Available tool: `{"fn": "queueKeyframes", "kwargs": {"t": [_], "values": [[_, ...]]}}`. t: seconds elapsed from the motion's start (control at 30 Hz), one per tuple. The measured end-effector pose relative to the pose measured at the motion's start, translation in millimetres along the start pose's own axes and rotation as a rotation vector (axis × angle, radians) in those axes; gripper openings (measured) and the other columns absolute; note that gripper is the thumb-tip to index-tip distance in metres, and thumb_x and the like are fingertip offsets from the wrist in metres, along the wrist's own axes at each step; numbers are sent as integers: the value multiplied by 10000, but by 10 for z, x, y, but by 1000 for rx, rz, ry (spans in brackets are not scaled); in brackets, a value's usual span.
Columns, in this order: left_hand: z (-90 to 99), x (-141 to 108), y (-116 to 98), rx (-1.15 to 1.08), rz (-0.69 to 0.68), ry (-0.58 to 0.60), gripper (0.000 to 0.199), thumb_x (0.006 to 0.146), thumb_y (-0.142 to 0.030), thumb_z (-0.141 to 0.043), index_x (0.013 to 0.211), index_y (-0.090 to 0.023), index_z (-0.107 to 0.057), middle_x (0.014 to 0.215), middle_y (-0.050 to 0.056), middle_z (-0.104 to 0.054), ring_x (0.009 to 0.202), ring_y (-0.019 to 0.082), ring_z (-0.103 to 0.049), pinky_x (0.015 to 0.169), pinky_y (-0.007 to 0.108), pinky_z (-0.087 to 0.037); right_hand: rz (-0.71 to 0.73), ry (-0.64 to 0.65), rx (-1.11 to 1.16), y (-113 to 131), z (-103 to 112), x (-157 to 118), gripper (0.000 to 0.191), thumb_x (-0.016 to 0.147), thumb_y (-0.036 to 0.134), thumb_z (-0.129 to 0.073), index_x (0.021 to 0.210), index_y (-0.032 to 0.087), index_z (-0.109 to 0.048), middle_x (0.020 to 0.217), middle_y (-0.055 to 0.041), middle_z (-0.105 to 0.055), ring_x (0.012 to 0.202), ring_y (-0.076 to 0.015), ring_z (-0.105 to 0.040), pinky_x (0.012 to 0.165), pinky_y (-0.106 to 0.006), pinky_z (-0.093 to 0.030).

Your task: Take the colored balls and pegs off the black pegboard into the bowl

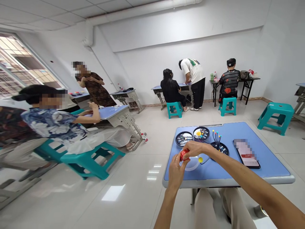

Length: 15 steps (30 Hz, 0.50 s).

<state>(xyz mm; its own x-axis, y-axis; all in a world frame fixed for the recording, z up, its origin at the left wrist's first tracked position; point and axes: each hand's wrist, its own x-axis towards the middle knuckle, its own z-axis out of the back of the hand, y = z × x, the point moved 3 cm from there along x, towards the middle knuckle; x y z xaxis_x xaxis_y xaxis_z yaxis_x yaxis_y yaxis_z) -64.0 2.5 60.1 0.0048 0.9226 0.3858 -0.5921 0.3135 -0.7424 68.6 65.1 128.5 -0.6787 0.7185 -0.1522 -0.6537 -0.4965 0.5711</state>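
Observation:
Above the near left part of the blue desk, my left hand [175, 168] and my right hand [194, 148] both have their fingers closed around a small red ball-shaped piece [184, 155]. Beneath the hands lies a whitish translucent ring or dish [192, 164], partly covered by them. Beside it, a yellow ball [200, 160] sits at the end of a dark wire. Farther back stand two round black-rimmed trays, the left tray [184, 139] and the middle tray [201, 134]. A round black base [221, 149] carries thin stalks tipped with coloured beads, and my right forearm hides part of it.
A phone [247, 154] lies on the right of the desk [269, 159]. Several people sit or stand at other desks. Teal stools [276, 116] stand on the tiled floor, and a bottle [144, 137] is by the left desk's leg. A cylindrical container [260, 211] is near my feet.

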Motion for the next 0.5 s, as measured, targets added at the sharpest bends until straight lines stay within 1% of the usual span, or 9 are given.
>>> {"fn": "queueKeyframes", "kwargs": {"t": [0.07,0.17,0.27,0.33,0.43,0.5], "values": [[12,14,5,97,-81,-22,374,852,-392,-595,1172,-202,-624,1011,76,-676,946,242,-581,859,409,-476,-51,-4,29,-21,-17,0,263,710,349,-616,561,177,-485,528,52,-394,548,-89,-388,479,-233,-254],[20,42,-1,279,-163,27,360,832,-355,-624,1152,-192,-634,1006,87,-689,953,266,-561,858,434,-460,-96,7,19,-53,-78,25,255,730,359,-587,568,180,-502,534,38,-428,562,-105,-432,486,-234,-281],[10,62,-23,450,-170,116,301,824,-349,-630,1077,-189,-666,977,90,-697,930,277,-543,822,428,-436,-137,45,-117,-67,-146,82,312,706,411,-634,546,184,-491,556,10,-466,630,-144,-495,516,-238,-326],[-1,69,-42,523,-161,163,255,828,-340,-619,1018,-183,-683,956,96,-696,930,285,-533,807,424,-416,-160,77,-175,-66,-177,127,332,665,407,-681,518,187,-481,556,-5,-476,674,-170,-524,542,-247,-350],[-9,86,-57,560,-145,202,185,818,-334,-621,891,-181,-692,890,93,-691,903,284,-527,788,413,-398,-160,112,-163,-69,-190,169,328,653,387,-689,497,188,-481,536,-8,-478,658,-177,-534,536,-255,-351],[5,112,-60,529,-146,205,157,805,-345,-630,808,-197,-682,841,74,-686,864,264,-529,772,393,-393,-152,126,-137,-89,-181,165,304,674,412,-664,528,186,-523,546,-5,-502,633,-168,-536,512,-253,-347]]}}
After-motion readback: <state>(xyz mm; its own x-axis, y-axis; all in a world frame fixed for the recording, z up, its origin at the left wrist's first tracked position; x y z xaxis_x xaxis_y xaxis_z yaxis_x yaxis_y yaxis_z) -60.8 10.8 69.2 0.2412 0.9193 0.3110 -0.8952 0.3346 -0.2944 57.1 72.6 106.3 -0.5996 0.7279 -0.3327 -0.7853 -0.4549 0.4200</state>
